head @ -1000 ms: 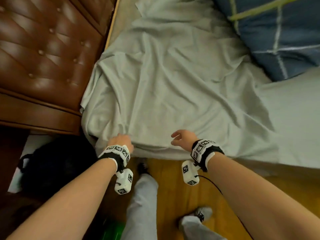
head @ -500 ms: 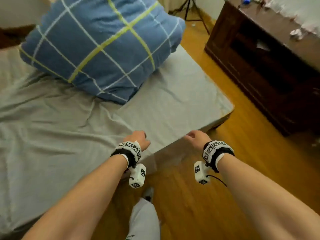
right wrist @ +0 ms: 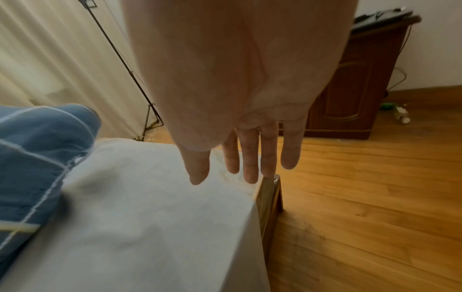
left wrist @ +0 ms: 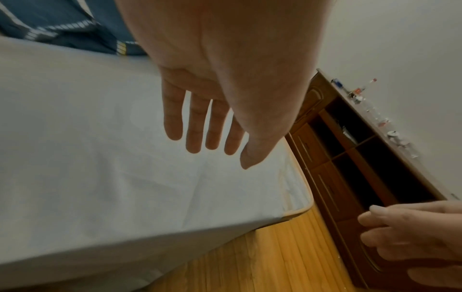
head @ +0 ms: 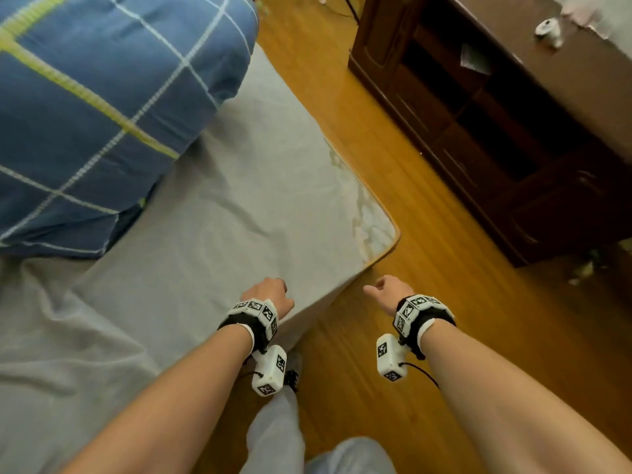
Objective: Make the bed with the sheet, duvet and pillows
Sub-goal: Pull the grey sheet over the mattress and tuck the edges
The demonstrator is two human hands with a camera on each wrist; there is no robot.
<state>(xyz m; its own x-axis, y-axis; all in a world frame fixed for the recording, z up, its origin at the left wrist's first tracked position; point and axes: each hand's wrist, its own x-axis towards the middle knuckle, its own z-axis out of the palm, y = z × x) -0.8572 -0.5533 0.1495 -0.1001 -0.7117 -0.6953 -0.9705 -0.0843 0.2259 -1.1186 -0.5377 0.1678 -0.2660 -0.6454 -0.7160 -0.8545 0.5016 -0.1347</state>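
A grey sheet (head: 239, 206) lies wrinkled over the bed, and a blue checked duvet (head: 102, 97) is bunched on it at the upper left. At the near corner the sheet stops short and pale patterned mattress (head: 371, 227) shows. My left hand (head: 268, 295) hovers over the sheet's side edge; the left wrist view shows its fingers (left wrist: 200, 122) straight and empty. My right hand (head: 386, 292) hangs over the floor beside the bed. In the right wrist view its fingers (right wrist: 250, 154) point at the corner and hold nothing. No pillow is in view.
A dark wooden cabinet (head: 496, 131) stands to the right across a strip of wooden floor (head: 427, 302). A tripod (right wrist: 140, 79) stands by the curtain (right wrist: 50, 49) beyond the bed. A bottle (right wrist: 401, 116) lies on the floor. My legs (head: 277, 432) are beside the bed.
One second ago my hands were at the sheet's edge by the brown headboard, the left gripping it. Both hands are now empty and have moved along the bed's side to the far corner.
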